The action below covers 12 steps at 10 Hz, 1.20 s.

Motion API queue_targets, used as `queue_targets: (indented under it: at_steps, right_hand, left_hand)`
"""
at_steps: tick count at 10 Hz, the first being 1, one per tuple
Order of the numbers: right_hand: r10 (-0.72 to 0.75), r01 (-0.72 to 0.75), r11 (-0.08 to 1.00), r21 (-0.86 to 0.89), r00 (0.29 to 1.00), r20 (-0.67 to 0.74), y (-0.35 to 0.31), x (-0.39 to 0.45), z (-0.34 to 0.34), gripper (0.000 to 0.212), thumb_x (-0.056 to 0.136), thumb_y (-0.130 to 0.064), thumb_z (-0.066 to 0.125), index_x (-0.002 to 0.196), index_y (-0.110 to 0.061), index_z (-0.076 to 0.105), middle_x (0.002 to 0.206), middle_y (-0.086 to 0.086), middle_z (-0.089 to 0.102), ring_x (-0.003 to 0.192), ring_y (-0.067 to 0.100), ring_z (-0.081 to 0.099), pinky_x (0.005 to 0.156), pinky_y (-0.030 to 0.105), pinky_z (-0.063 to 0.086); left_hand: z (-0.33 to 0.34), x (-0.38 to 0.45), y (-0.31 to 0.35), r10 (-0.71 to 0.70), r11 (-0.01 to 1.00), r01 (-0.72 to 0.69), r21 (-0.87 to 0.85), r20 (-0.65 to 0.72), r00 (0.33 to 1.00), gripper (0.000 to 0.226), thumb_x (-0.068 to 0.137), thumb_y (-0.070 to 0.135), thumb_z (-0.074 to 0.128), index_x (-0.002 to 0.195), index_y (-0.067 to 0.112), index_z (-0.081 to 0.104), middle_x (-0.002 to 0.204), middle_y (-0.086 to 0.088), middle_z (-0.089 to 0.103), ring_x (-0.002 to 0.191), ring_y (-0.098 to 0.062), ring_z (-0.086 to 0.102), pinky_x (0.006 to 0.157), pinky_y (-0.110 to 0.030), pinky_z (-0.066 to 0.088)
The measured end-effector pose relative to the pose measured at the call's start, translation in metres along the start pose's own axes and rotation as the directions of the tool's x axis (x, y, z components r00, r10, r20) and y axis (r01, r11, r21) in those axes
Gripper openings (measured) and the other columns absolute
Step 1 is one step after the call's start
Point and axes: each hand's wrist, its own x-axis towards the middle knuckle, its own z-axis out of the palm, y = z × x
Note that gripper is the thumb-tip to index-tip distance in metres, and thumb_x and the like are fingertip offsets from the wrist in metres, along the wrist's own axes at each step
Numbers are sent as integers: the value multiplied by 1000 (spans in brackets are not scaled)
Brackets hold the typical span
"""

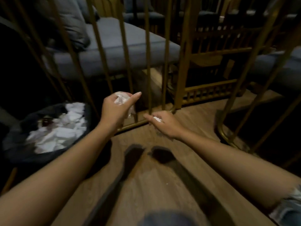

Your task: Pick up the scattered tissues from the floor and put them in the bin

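Observation:
My left hand (116,110) is raised above the wooden floor and grips a crumpled white tissue wad (121,99), with a loose end hanging below the palm. To its right and lower, my right hand (162,123) holds a small white tissue (157,119) in its curled fingers, close to the foot of a gold bar. The dark bin (14,144) sits at the left, lined with a black bag and holding several crumpled white tissues (60,128). Both hands are to the right of the bin.
Gold metal bars (148,62) of a chair frame rise straight ahead, with a grey cushion (117,44) behind them. Another gold frame (228,111) stands at the right. My legs and dark shoes (161,154) are on the wooden floor (146,185) below the hands.

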Motion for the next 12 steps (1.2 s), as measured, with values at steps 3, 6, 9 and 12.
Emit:
queue_targets:
  at_steps: [3, 6, 9, 12]
  right_hand:
    - [-293, 315, 927, 202, 947, -134, -133, 70, 79, 45, 99, -26, 52, 62, -2, 60, 57, 13, 58, 56, 21, 56, 56, 36, 39]
    - [-337, 389, 878, 279, 916, -217, -182, 122, 164, 34, 97, -26, 57, 63, -24, 55, 67, -3, 57, 67, 4, 55, 61, 15, 38]
    - [-215, 218, 974, 69, 975, -49, -134, 154, 225, 30, 94, -44, 55, 89, -16, 66, 93, 5, 61, 92, 19, 58, 83, 33, 46]
    - [-244, 313, 936, -161, 907, 344, -112, 181, 248, 45, 103, -38, 32, 144, -20, 38, 150, 9, 39, 147, 27, 14, 120, 47, 4]
  left_hand:
    - [-128, 1, 53, 8, 991, -69, -118, -451, 893, 60, 92, 61, 43, 61, 13, 62, 56, -7, 61, 54, -15, 60, 57, -23, 48]
    - [-220, 17, -22, 136, 989, -52, 142, -686, 715, 27, 86, 40, 61, 78, 15, 58, 68, -3, 62, 66, -16, 61, 65, -38, 54]
    - [-220, 37, -82, 16, 898, 279, 340, -660, 751, 34, 86, 44, 65, 103, 15, 59, 113, -4, 51, 110, -27, 54, 98, -40, 44]
    - [-239, 72, -115, -130, 757, 416, 504, -508, 852, 45, 95, 30, 42, 136, 16, 53, 140, -11, 54, 129, -29, 48, 110, -43, 36]
